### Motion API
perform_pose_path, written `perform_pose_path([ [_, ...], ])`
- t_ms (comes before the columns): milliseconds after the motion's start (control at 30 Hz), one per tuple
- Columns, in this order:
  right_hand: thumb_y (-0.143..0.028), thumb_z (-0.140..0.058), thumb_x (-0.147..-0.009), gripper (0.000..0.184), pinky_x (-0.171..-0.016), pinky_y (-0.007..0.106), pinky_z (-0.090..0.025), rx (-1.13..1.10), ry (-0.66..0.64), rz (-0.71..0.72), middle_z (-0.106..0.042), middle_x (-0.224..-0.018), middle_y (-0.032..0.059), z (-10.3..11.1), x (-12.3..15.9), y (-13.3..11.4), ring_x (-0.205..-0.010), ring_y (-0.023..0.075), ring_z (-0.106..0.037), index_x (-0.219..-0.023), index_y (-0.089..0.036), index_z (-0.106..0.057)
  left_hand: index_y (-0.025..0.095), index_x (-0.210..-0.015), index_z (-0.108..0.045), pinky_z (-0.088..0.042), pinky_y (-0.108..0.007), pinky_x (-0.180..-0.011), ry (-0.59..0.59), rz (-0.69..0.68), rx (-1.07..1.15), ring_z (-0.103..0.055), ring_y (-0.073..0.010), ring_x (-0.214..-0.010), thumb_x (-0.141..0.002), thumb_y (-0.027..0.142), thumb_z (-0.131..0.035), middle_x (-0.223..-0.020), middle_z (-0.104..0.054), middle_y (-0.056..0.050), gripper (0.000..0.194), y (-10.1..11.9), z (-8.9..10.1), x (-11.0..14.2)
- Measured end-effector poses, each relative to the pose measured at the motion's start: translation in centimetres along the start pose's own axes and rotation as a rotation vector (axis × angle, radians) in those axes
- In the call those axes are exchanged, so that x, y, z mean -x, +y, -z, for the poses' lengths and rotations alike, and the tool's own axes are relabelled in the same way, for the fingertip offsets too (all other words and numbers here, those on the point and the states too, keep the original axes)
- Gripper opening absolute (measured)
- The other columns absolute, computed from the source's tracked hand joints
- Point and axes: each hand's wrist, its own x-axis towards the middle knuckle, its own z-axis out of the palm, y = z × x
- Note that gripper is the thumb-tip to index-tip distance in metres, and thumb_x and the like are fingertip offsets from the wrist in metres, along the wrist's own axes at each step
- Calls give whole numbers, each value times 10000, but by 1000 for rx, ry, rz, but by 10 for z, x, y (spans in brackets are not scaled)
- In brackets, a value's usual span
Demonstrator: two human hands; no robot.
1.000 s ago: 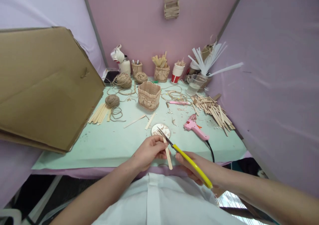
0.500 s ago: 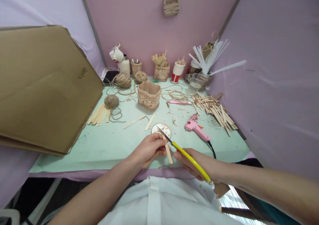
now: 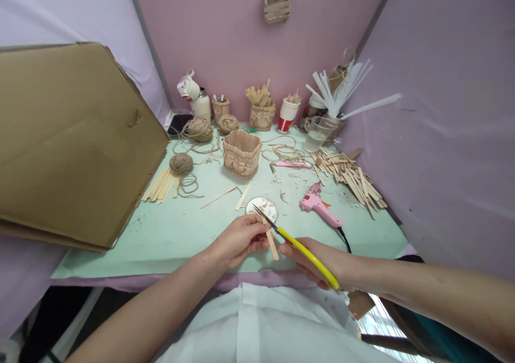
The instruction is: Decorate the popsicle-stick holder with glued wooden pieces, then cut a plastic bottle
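"Near the front edge of the green table [image 3: 173,239], what's the left hand [image 3: 244,239] doing?"

"Pinching 1 flat wooden stick [image 3: 272,246], held slantwise just on the near side of the round dish [image 3: 248,205]."

"And the right hand [image 3: 317,261]?"

"Closed around a yellow-handled cutting tool [image 3: 303,251], its pointed metal end beside the stick's upper part. Whether they touch, I can't tell."

"What's nearby?"

"1 pink glue gun [image 3: 321,208] lies to the right; 1 wooden basket [image 3: 241,158] stands beyond the dish."

The dish [image 3: 274,204] lies between the stick [image 3: 272,244] and the basket [image 3: 241,163].
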Motion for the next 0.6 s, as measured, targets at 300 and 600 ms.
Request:
perform_pose_path([
  [300, -768, -440, -805, 563, -380, 211, -215, 2, -8, 23, -317, -486, -76, -2, 0, 0, -408, 63, -256, -737, -209, -420, 115, -701, -594, -501, -128, -531, 0, 1, -11, -577, -51, -495, -805, 107, -626, -621, -642, -30, 110, -1, 1, -1],
  [600, -758, -496, -780, 550, -410, 236, -284, 13, 92, -91, -379, -524, -59, -3, 6, -17, -437, 87, -333, -762, -210, -444, 119, -685, -573, -482, -127, -523, -61, -29, -61, -558, -44, -496, -763, 153, -679, -626, -621, -23, 136, 0, 2, 3],
])
